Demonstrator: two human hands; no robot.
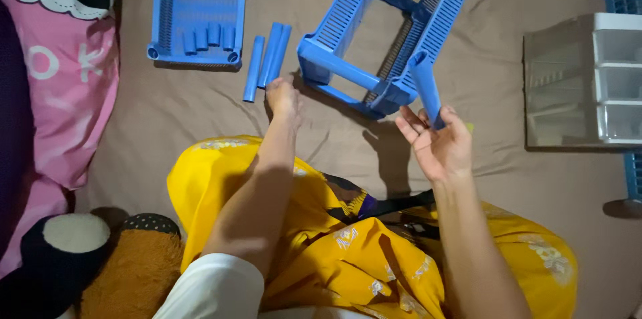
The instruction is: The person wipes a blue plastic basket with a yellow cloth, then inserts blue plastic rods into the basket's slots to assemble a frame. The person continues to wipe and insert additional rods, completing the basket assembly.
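Holding blue tube (425,85) beside rack edge (394,88)

Not much to report here, honestly: no packages, labels, signs or screens anywhere in view. Nothing boxed or wrapped, no stickers or tags that I can make out on any of the plastic parts, and no display of any kind. The closest thing to a sign is the pink pillow (63,58) at the left edge, lying on the bed, which carries big white letters printed on the fabric plus a white cartoon patch with black details at its top corner. That's cloth print though, not a real label.
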